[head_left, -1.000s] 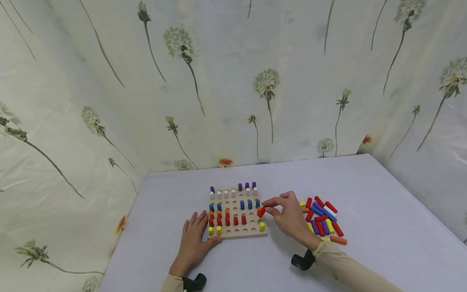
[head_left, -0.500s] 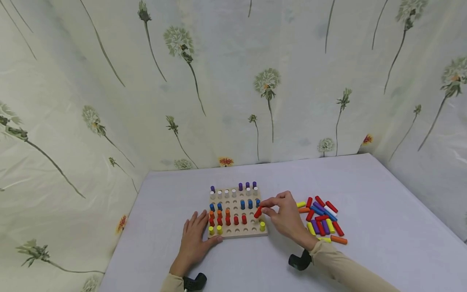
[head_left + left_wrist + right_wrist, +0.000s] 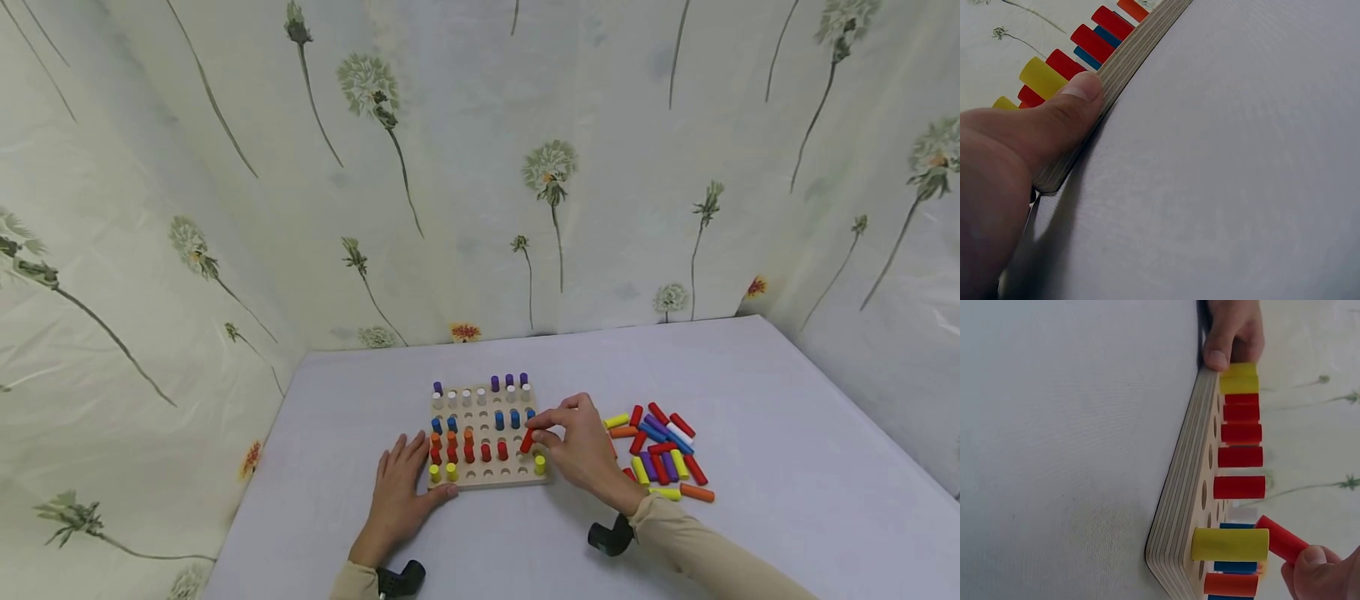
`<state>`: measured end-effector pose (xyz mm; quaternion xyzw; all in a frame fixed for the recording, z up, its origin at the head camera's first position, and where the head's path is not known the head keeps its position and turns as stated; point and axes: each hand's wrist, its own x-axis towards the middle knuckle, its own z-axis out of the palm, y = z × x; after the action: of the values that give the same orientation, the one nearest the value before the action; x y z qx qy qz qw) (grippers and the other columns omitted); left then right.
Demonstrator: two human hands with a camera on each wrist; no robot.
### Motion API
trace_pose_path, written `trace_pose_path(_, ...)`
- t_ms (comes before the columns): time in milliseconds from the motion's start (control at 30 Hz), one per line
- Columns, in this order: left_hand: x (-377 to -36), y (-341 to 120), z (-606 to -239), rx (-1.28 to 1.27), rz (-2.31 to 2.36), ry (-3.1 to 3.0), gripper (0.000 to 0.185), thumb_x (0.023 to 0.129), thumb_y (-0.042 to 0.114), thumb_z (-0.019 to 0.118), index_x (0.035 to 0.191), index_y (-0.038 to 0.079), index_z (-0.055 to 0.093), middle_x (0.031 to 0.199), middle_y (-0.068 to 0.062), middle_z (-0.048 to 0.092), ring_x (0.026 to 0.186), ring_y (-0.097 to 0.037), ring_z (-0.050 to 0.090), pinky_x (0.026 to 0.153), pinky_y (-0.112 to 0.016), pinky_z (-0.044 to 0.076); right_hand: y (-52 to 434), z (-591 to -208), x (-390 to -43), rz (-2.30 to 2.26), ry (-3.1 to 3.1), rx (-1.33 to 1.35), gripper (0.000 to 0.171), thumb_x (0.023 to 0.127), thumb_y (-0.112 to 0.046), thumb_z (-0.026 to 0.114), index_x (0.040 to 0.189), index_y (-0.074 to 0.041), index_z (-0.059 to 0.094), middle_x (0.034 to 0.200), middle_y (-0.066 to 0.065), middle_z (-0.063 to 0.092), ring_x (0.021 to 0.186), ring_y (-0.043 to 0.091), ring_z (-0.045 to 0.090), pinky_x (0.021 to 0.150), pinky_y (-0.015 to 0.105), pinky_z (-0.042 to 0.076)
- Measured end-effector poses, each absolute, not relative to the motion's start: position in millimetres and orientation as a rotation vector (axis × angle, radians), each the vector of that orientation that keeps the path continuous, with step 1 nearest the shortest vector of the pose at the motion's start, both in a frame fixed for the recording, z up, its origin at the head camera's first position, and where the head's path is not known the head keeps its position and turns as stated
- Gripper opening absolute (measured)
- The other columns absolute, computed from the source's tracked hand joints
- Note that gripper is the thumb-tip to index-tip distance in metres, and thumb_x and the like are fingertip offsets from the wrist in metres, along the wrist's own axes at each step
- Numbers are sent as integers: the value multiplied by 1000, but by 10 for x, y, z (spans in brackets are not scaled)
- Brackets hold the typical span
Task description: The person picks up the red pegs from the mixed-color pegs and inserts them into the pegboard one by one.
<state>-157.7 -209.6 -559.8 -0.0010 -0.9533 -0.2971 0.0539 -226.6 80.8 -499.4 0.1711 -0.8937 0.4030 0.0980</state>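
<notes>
Above the pegboard [image 3: 487, 477], the right hand [image 3: 581, 450] pinches a tilted red peg [image 3: 527, 440]; the left hand [image 3: 401, 492] lies flat, fingers relaxed, thumb against the board's edge.

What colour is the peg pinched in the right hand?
Red peg, pinched by the right hand; clearest in the right wrist view.

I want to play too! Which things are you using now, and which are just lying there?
In use:
red peg, pinched by the right hand
wooden pegboard, steadied by the left hand

Lying about:
loose pegs on the table
</notes>
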Motion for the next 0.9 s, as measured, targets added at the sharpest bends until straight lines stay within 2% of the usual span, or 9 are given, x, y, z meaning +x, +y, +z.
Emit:
trace_pose_path(200, -1574, -2093, -5586, -1, -904, -2894, 91, 87, 57, 82, 157, 5, 51, 168, -13, 44, 162, -42, 23, 131, -69, 11, 763, -5012, -2294, 1142, -2606, 569, 14, 85, -7, 89, 96, -15, 87, 89, 2, 58, 95, 20, 45, 75, 34, 35)
trace_pose_path(367, -1572, -2088, -5582, -2, -907, -2890, 91, 88, 56, 82, 157, 5, 51, 168, -13, 44, 162, -41, 23, 131, -69, 11, 707, -5025, -2301, 1046, -2605, 614, 14, 83, -5, 89, 92, -15, 88, 79, -5, 66, 94, 19, 44, 76, 34, 34)
trace_pose_path(567, -1578, -2088, -5580, -7, -927, -2885, 91, 88, 56, 82, 156, 5, 51, 168, -13, 44, 162, -42, 23, 131, -69, 11, 656, -5043, -2300, 1010, -2618, 628, 13, 82, -4, 89, 87, -16, 87, 74, -7, 61, 94, 20, 43, 77, 35, 31)
trace_pose_path(900, -1570, -2092, -5566, -5, -935, -2887, 90, 88, 55, 82, 156, 5, 52, 168, -13, 44, 162, -42, 23, 131, -69, 11, 598, -5060, -2345, 828, -2665, 706, 12, 82, -5, 88, 86, -16, 88, 69, -9, 66, 95, 21, 44, 79, 36, 35)
